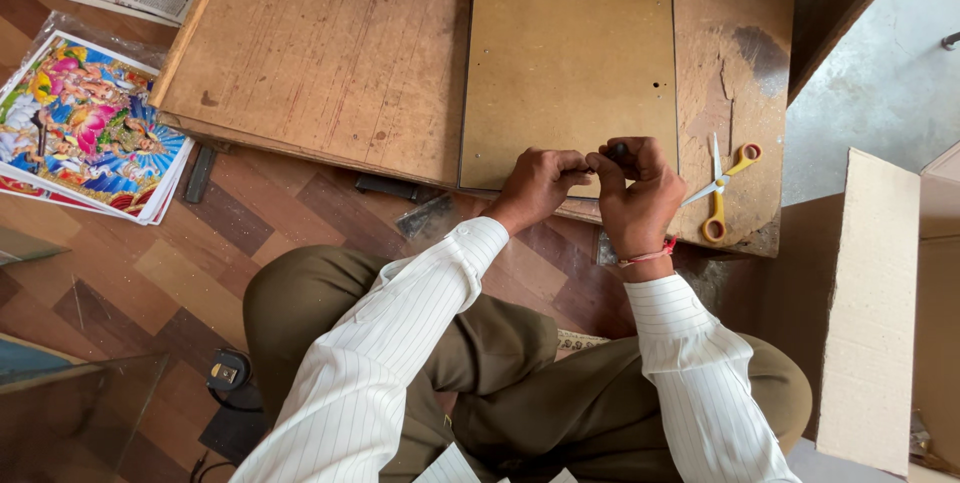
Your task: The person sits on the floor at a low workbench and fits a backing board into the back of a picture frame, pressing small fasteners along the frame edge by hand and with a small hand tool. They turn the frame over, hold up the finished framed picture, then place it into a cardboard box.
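A worn wooden work board [330, 53] is being used as a base, with a brown backing panel [565, 53] lying on it. At the panel's near edge, a small dark part [620, 150] is being pinched by the right hand [640, 193], with the left hand [540, 183] closed against it. Yellow-handled scissors [722, 193] are lying open just right.

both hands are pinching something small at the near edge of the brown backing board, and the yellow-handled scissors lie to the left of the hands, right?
Not quite. The head view shows the yellow-handled scissors lying to the right of the hands, on the worn wooden work board. The rest holds: the left hand and right hand meet over a small dark item at the near edge of the rectangular brown backing board.
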Available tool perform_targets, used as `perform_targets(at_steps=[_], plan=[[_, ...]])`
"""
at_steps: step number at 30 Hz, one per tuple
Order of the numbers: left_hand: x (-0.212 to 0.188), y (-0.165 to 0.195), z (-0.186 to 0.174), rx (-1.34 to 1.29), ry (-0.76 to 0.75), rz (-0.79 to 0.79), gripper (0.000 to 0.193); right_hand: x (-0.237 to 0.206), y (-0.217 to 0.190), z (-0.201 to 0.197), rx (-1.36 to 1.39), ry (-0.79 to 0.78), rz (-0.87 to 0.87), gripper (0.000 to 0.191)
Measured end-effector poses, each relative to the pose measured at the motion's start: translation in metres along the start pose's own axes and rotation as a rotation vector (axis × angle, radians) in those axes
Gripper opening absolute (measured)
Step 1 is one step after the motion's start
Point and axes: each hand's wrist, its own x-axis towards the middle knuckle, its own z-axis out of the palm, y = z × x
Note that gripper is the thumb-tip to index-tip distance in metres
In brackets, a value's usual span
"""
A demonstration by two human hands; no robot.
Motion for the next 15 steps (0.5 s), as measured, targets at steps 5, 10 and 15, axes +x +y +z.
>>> perform_targets(at_steps=[5, 10, 15], plan=[[0.001, -0.002, 0.002, 0.048, 0.023, 0.045, 0.013, 0.003, -0.008, -0.011, -0.027, -0.145, -0.195, 0.026], [0.002, -0.003, 0.005, 0.113, -0.022, -0.012, 0.014, 0.003, -0.009, -0.010, -0.082, -0.065, -0.125, 0.015], [0.000, -0.006, 0.003, 0.106, -0.028, -0.015, 0.016, -0.001, -0.009, -0.003, -0.058, -0.005, -0.073, 0.011]])
